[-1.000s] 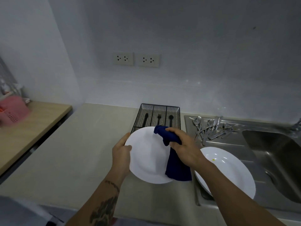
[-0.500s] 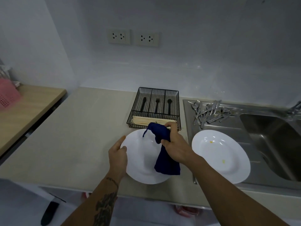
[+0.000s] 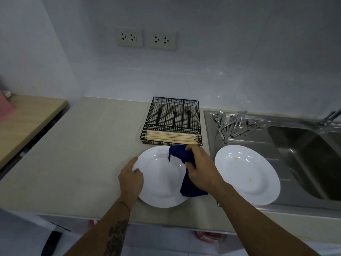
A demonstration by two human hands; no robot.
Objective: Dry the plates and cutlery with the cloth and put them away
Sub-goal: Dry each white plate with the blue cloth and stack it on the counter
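My left hand (image 3: 130,179) grips the left rim of a white plate (image 3: 160,178) low over the beige counter. My right hand (image 3: 201,169) holds a dark blue cloth (image 3: 186,185) bunched against the plate's right side; the cloth's tail hangs down over the plate. A second white plate (image 3: 247,174) with small yellow specks lies on the steel drainboard to the right. A heap of metal cutlery (image 3: 234,124) lies at the back of the drainboard.
A black wire cutlery tray (image 3: 172,121) with black utensils and wooden chopsticks stands just behind the held plate. The sink basin (image 3: 304,159) and tap are at the right. A wooden table (image 3: 24,119) with a pink basket is at the left.
The plate has come down from a tilted, raised position to lie flatter near the counter, in front of the tray. Both hands keep their hold; the view has tipped downward.
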